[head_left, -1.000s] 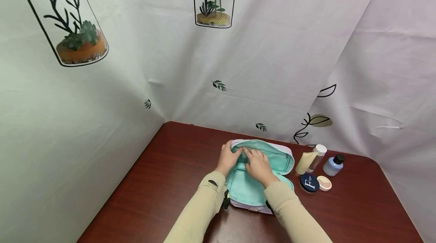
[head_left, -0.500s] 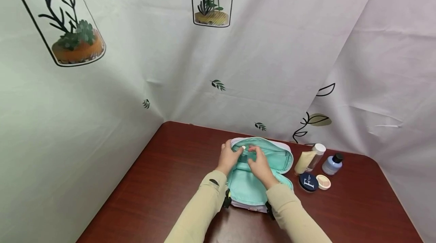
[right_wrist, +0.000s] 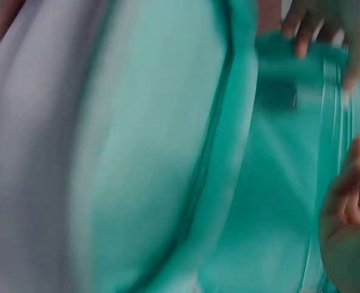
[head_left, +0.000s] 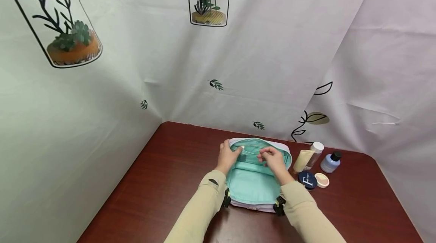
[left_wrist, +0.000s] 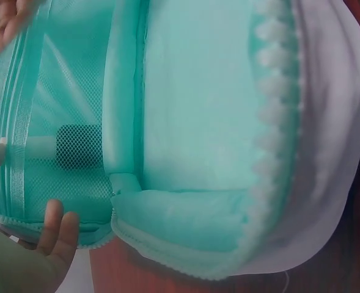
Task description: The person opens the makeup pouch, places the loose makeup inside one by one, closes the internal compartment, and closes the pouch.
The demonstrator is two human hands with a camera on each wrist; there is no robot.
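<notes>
A lilac toiletry bag (head_left: 253,187) with turquoise lining lies unzipped, its lid folded back. My left hand (head_left: 226,158) grips the lid's left edge, thumb inside and fingers outside. Behind the lid's mesh pocket (left_wrist: 69,189) lies a slim white item with a black end (left_wrist: 79,146); its white tip shows by the left thumb. My right hand (head_left: 273,159) is over the right part of the lid, near the pocket's zipper (left_wrist: 16,177). Its fingers are loosely bent, with nothing visible between them. The bag's main compartment shows bare lining.
Right of the bag stand a cream tube (head_left: 302,161), a clear bottle with white cap (head_left: 316,150) and a blue bottle with black cap (head_left: 330,162). In front lie a dark round compact (head_left: 307,180) and a small palette (head_left: 321,180). A fabric-covered wall (head_left: 190,99) rises behind the table.
My right hand has moved right, away from the left thumb, uncovering the item's white tip. The left hand keeps its grip on the lid's edge.
</notes>
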